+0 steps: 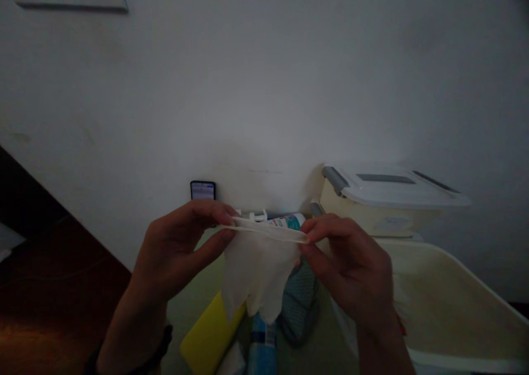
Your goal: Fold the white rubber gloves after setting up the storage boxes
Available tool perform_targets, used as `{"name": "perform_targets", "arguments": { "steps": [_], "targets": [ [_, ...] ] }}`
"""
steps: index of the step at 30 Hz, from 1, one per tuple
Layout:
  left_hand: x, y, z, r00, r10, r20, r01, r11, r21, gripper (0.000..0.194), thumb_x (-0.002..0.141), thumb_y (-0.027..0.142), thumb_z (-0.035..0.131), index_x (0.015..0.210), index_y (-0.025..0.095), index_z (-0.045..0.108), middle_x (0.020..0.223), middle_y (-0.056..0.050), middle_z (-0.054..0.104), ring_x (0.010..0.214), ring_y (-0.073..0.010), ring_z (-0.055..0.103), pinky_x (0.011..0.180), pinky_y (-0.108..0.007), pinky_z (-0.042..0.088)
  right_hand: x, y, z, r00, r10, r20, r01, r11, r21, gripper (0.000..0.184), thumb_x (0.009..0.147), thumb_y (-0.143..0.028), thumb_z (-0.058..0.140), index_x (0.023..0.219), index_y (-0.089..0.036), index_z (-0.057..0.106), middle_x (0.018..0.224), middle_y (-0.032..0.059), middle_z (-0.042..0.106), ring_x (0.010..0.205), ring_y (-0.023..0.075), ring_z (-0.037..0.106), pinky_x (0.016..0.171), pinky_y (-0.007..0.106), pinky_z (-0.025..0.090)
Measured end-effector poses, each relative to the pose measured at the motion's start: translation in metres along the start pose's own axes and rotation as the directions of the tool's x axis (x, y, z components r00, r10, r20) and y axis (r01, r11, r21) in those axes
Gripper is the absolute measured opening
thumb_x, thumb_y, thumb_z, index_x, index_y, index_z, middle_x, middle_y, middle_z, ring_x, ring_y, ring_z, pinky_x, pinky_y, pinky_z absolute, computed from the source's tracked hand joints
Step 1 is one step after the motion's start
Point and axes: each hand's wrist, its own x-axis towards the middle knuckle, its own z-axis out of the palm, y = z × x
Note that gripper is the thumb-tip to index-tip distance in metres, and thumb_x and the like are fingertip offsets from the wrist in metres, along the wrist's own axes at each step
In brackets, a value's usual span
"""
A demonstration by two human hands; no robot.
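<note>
A thin white disposable glove (260, 270) hangs between my two hands with its cuff edge at the top and its fingers pointing down. My left hand (182, 253) pinches the left end of the cuff between thumb and fingers. At the right end of the cuff, my right hand (347, 264) pinches it the same way. The cuff is stretched sideways and shows a narrow gap. Behind and below the glove lie a yellow cloth or sponge (212, 336), a blue roll or packet (263, 347) and a grey-green cloth (300, 303), each partly hidden.
A phone (203, 190) with a lit screen leans against the white wall. Behind the glove, a white bottle with a teal label (287, 222) is partly covered. At right stand a lidded storage box (380, 215) and an open cream tub (450, 303). Dark reddish floor (53, 309) shows at left.
</note>
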Motion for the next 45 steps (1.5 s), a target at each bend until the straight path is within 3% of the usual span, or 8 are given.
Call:
{"name": "perform_targets", "arguments": {
  "steps": [4, 15, 21, 26, 37, 41, 45],
  "targets": [
    [0.002, -0.002, -0.005, 0.997, 0.061, 0.039, -0.061, 0.998, -0.001, 0.020, 0.070, 0.003, 0.067, 0.074, 0.022, 0.067, 0.078, 0.001, 0.069, 0.079, -0.0138, 0.067, 0.074, -0.021, 0.056, 0.000, 0.000, 0.001, 1.000, 0.017, 0.022, -0.017, 1.000, -0.006, 0.021, 0.079, -0.008, 0.067, 0.090, -0.025, 0.062, 0.085, -0.0009, 0.066, 0.085, 0.0149, 0.062, 0.074, 0.029, 0.050],
    [-0.004, -0.001, -0.006, 1.000, 0.021, -0.004, -0.020, 0.996, 0.089, 0.023, 0.074, 0.003, 0.067, 0.073, 0.025, 0.070, 0.081, 0.002, 0.071, 0.082, -0.0136, 0.067, 0.078, -0.022, 0.054, 0.002, -0.002, -0.003, 0.998, 0.057, 0.027, -0.054, 0.994, -0.099, 0.011, 0.083, -0.017, 0.067, 0.086, -0.026, 0.062, 0.081, -0.0026, 0.066, 0.082, 0.0137, 0.062, 0.073, 0.028, 0.049],
    [0.002, -0.003, -0.013, 0.986, 0.090, 0.138, -0.101, 0.992, 0.081, 0.027, 0.068, 0.000, 0.070, 0.071, 0.027, 0.072, 0.077, 0.004, 0.072, 0.076, -0.0131, 0.068, 0.075, -0.021, 0.054, 0.003, -0.002, -0.004, 0.996, 0.022, 0.083, -0.011, 0.992, -0.125, 0.010, 0.086, -0.017, 0.062, 0.092, -0.025, 0.063, 0.085, -0.0004, 0.067, 0.082, 0.0145, 0.063, 0.071, 0.028, 0.051],
    [-0.002, 0.002, -0.005, 0.997, 0.066, 0.032, -0.070, 0.991, 0.119, 0.025, 0.072, 0.002, 0.067, 0.072, 0.027, 0.071, 0.080, 0.004, 0.071, 0.081, -0.0127, 0.067, 0.078, -0.020, 0.052, 0.006, -0.007, -0.004, 0.988, -0.025, 0.150, 0.048, 0.987, -0.152, 0.013, 0.082, -0.019, 0.067, 0.094, -0.024, 0.067, 0.090, 0.0028, 0.069, 0.085, 0.0169, 0.065, 0.070, 0.031, 0.054],
    [-0.003, 0.004, -0.006, 0.996, 0.089, 0.023, -0.092, 0.973, 0.210, 0.021, 0.075, 0.006, 0.067, 0.073, 0.027, 0.069, 0.080, 0.004, 0.070, 0.082, -0.0127, 0.066, 0.078, -0.021, 0.051, 0.005, -0.005, -0.001, 0.995, 0.064, 0.073, -0.053, 0.988, -0.142, 0.005, 0.084, -0.020, 0.065, 0.085, -0.023, 0.061, 0.084, 0.0009, 0.066, 0.081, 0.0162, 0.063, 0.071, 0.032, 0.051],
    [0.003, 0.000, -0.013, 0.973, 0.171, 0.154, -0.203, 0.952, 0.230, 0.020, 0.073, 0.008, 0.071, 0.073, 0.028, 0.069, 0.078, 0.006, 0.072, 0.078, -0.0123, 0.068, 0.073, -0.020, 0.052, 0.003, -0.004, 0.000, 0.996, 0.085, 0.036, -0.082, 0.993, -0.080, 0.007, 0.082, -0.018, 0.067, 0.082, -0.023, 0.062, 0.084, 0.0003, 0.065, 0.082, 0.0157, 0.064, 0.072, 0.031, 0.050],
    [0.003, 0.000, -0.012, 0.973, 0.168, 0.160, -0.206, 0.942, 0.265, 0.018, 0.073, 0.011, 0.073, 0.074, 0.029, 0.069, 0.081, 0.006, 0.073, 0.079, -0.0133, 0.069, 0.075, -0.021, 0.052, 0.003, -0.005, 0.001, 0.995, 0.100, -0.002, -0.100, 0.994, -0.047, 0.009, 0.081, -0.016, 0.067, 0.079, -0.022, 0.062, 0.084, 0.0002, 0.065, 0.080, 0.0150, 0.064, 0.071, 0.031, 0.050]
  ]
}}
